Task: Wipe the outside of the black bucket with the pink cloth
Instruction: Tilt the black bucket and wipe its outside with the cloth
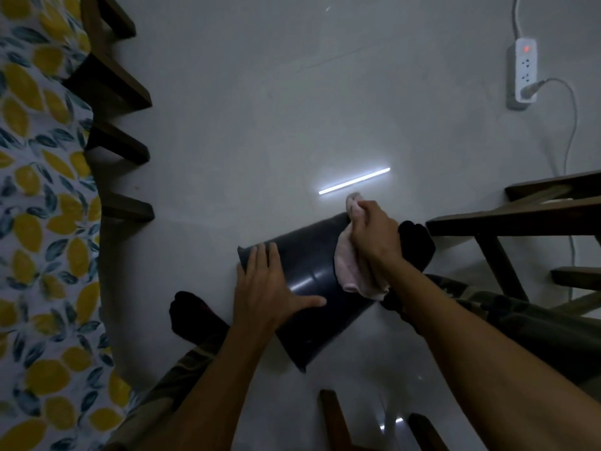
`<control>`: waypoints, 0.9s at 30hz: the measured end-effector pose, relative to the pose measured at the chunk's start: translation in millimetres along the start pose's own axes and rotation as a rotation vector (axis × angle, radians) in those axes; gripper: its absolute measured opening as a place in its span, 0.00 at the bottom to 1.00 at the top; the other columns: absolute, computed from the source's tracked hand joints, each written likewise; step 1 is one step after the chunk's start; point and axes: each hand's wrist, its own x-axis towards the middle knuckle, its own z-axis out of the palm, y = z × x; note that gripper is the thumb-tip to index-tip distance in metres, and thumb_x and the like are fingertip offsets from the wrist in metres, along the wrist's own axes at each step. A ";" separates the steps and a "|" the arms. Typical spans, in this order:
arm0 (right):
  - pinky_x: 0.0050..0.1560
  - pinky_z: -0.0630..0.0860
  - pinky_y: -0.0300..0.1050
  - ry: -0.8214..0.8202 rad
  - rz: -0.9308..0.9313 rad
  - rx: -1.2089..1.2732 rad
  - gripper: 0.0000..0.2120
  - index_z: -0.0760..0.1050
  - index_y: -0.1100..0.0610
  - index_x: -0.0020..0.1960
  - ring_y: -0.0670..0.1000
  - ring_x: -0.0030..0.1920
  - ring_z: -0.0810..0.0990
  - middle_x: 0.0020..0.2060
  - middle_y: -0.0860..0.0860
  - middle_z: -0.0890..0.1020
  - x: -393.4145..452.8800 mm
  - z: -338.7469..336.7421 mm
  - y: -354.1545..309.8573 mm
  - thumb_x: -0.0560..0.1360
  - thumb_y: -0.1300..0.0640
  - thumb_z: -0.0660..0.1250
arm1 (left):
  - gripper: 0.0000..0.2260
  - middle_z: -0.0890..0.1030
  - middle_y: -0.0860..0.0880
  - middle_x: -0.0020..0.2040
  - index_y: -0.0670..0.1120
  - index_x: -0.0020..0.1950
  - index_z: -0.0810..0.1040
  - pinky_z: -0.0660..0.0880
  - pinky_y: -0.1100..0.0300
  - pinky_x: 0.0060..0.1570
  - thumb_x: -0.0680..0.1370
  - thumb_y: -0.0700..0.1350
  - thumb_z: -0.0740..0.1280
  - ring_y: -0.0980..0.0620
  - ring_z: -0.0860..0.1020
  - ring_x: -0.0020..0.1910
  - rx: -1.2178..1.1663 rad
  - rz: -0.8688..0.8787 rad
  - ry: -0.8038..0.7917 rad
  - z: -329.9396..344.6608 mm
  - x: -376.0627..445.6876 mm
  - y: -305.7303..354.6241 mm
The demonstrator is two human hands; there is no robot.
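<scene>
The black bucket lies tilted on the pale floor between my feet, its wall facing up. My left hand rests flat on the bucket's left side, fingers spread, holding nothing. My right hand is closed around the pink cloth and presses it against the bucket's upper right part. A bunched end of the cloth sticks out above my fist, and the rest hangs below it over the bucket's wall.
My feet in black socks flank the bucket. Dark wooden furniture legs and a lemon-print fabric line the left. A wooden chair frame stands at right. A white power strip with cable lies at far right.
</scene>
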 end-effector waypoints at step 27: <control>0.56 0.63 0.38 0.057 -0.086 0.077 0.21 0.64 0.47 0.78 0.55 0.65 0.75 0.66 0.56 0.75 -59.6 -39.1 -10.9 0.86 0.52 0.57 | 0.67 0.52 0.37 0.83 0.42 0.83 0.56 0.47 0.34 0.76 0.57 0.87 0.56 0.37 0.50 0.82 0.236 -0.049 0.177 6.1 -16.8 3.4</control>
